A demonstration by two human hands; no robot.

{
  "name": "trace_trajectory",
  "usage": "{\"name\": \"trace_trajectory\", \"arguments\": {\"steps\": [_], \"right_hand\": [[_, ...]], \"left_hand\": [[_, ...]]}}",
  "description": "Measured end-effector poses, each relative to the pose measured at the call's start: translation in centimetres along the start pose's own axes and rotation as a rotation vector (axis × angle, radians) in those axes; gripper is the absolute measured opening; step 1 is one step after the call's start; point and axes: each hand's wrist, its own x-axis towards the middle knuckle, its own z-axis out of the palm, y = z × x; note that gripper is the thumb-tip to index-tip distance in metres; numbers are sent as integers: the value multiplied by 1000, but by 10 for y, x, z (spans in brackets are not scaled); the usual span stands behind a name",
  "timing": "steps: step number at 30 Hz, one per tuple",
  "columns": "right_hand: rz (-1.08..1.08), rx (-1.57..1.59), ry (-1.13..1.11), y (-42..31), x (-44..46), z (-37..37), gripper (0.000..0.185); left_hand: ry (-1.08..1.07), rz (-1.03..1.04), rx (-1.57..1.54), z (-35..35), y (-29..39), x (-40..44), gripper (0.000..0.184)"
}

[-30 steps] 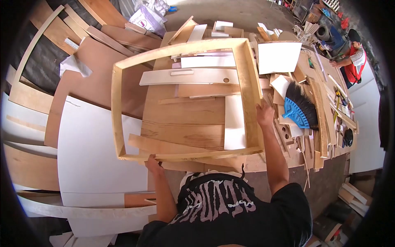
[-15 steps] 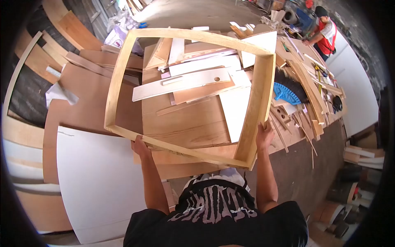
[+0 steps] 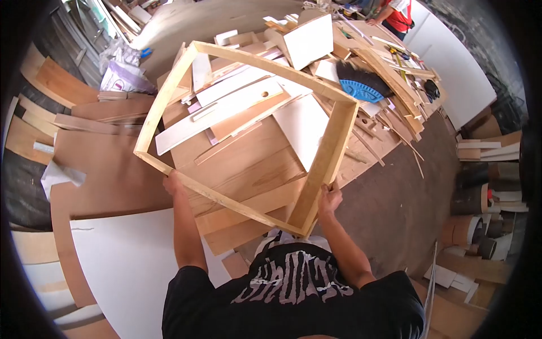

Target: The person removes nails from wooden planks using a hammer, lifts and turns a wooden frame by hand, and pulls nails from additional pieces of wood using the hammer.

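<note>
Gripped in both my hands, a rectangular wooden frame (image 3: 323, 164) slants over a littered desk (image 3: 361, 165) at the centre of the picture, one corner pointing to the bottom. The fingers of my left hand (image 3: 171, 182), left of centre, clasp the lower bar near the left corner; those of my right hand (image 3: 330, 200), right of centre, grasp the right bar from its outer side, above the bottom corner. Whether the far side touches the boards (image 3: 248, 161) below, I cannot tell from here. Through the opening shows a white strip (image 3: 226, 114) with a round hole. A blue brush (image 3: 359, 90) with black bristles rests at upper right, near a white panel (image 3: 309, 42) at upper centre. A person (image 3: 399, 20) in red is cut off by the top edge; a sack (image 3: 121, 78) sits upper left. A large white sheet (image 3: 132, 265) fills the lower left.
</note>
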Motion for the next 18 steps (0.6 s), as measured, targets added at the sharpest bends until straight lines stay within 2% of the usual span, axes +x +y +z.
{"name": "trace_trajectory", "arguments": {"steps": [2, 4, 8, 13, 16, 18], "right_hand": [[38, 16, -19, 3, -9, 5, 51], [69, 95, -13, 13, -15, 13, 58], [242, 36, -57, 7, -29, 12, 58], [236, 93, -10, 23, -42, 24, 59], [251, 95, -5, 37, -45, 33, 58], [250, 74, -25, 47, -49, 46, 57]], "left_hand": [[-30, 67, -91, 18, -22, 37, 52], [-50, 64, -8, 16, -11, 24, 52], [-96, 63, -57, 24, -16, 48, 53], [-128, 52, -48, 30, -23, 50, 51], [-226, 51, -95, 31, -44, 54, 45], [-396, 59, -466, 29, -57, 49, 51]]}}
